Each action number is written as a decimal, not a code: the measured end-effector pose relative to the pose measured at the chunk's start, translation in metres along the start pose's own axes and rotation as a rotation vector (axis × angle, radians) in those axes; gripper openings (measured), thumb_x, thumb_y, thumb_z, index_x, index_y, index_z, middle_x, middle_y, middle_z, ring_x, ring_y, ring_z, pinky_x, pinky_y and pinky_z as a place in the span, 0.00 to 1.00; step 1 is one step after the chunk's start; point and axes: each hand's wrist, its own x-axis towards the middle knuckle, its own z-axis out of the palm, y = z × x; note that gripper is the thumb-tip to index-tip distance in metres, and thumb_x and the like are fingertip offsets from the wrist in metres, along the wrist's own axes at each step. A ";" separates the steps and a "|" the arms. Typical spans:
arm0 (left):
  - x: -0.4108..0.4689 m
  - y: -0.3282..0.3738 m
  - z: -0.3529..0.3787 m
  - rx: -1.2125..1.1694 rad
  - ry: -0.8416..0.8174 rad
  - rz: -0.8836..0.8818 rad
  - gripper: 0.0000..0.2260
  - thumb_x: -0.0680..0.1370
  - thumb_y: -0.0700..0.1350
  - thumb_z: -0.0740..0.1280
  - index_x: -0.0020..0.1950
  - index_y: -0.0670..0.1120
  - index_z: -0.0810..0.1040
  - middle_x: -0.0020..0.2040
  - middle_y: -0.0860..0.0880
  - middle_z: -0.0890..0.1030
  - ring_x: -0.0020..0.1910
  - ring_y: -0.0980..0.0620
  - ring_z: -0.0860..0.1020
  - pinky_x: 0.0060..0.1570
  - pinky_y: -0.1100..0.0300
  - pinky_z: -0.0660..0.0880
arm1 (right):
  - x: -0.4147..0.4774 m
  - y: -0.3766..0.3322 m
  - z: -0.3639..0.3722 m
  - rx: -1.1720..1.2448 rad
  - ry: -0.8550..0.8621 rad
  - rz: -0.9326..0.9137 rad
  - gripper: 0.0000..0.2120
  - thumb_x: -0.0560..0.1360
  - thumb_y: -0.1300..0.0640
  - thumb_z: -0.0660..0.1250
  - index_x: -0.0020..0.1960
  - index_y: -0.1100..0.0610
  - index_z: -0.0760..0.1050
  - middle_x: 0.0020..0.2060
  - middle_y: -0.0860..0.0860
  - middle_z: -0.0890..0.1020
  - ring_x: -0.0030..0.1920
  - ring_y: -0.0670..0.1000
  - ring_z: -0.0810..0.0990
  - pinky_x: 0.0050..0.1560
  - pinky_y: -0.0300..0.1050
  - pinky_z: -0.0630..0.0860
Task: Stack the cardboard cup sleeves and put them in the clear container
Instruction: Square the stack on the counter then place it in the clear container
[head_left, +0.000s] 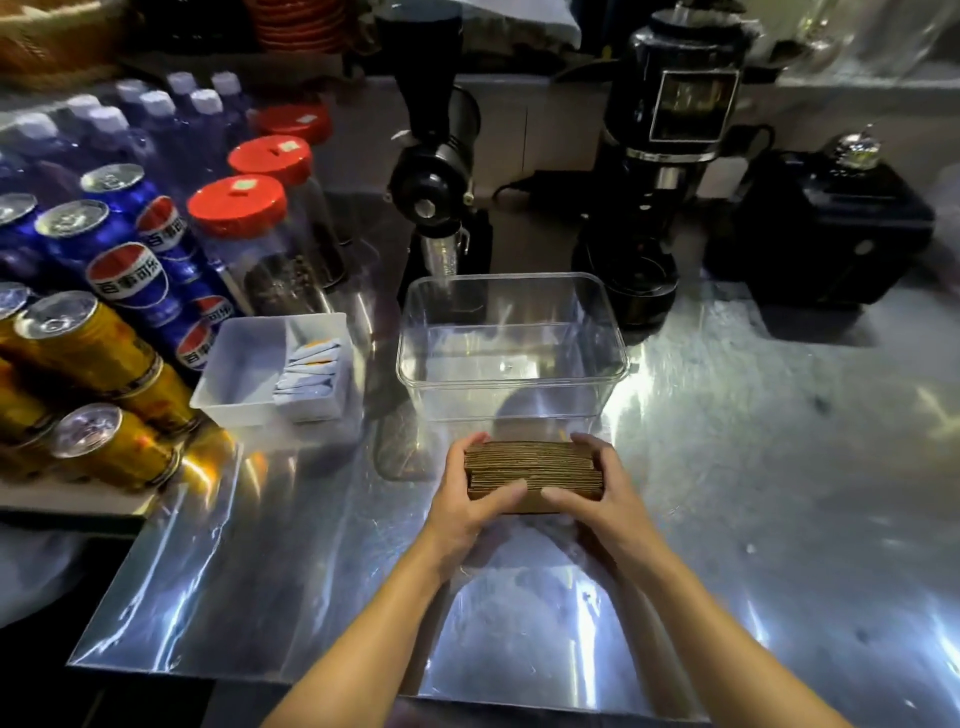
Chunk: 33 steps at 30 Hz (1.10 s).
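Note:
A thick stack of brown cardboard cup sleeves (532, 465) sits pressed together on edge between both hands, just in front of the clear container (511, 384). My left hand (470, 506) grips the stack's left end, thumb across its near face. On the right end my right hand (592, 499) does the same. The clear rectangular container stands open with nothing inside it, a short way beyond the stack on the shiny steel counter (753, 467).
A white divided tray (244, 364) with paper packets stands left of the container. Further left are blue and gold drink cans (104, 332), bottles and red-lidded jars (244, 228). Black coffee grinders (441, 182) (665, 156) and a black box (826, 234) stand behind.

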 end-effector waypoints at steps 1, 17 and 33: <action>-0.001 0.000 0.003 -0.086 -0.004 -0.025 0.31 0.66 0.50 0.74 0.65 0.54 0.66 0.65 0.43 0.73 0.63 0.43 0.74 0.64 0.39 0.69 | 0.000 0.002 0.005 0.060 0.015 -0.001 0.28 0.64 0.52 0.73 0.62 0.49 0.68 0.54 0.49 0.77 0.49 0.39 0.80 0.42 0.33 0.77; 0.013 0.003 0.031 -0.020 0.248 0.114 0.21 0.79 0.49 0.57 0.72 0.51 0.61 0.70 0.58 0.64 0.68 0.64 0.63 0.64 0.71 0.62 | 0.021 0.015 0.028 0.154 0.393 -0.033 0.17 0.77 0.53 0.62 0.65 0.45 0.69 0.58 0.38 0.75 0.59 0.41 0.73 0.58 0.37 0.69; 0.017 -0.004 0.038 -0.098 0.350 0.095 0.16 0.79 0.47 0.60 0.67 0.53 0.66 0.63 0.55 0.74 0.62 0.60 0.72 0.59 0.65 0.70 | 0.020 0.014 0.023 0.199 0.388 -0.070 0.11 0.77 0.63 0.59 0.52 0.53 0.77 0.48 0.50 0.83 0.48 0.40 0.81 0.46 0.31 0.77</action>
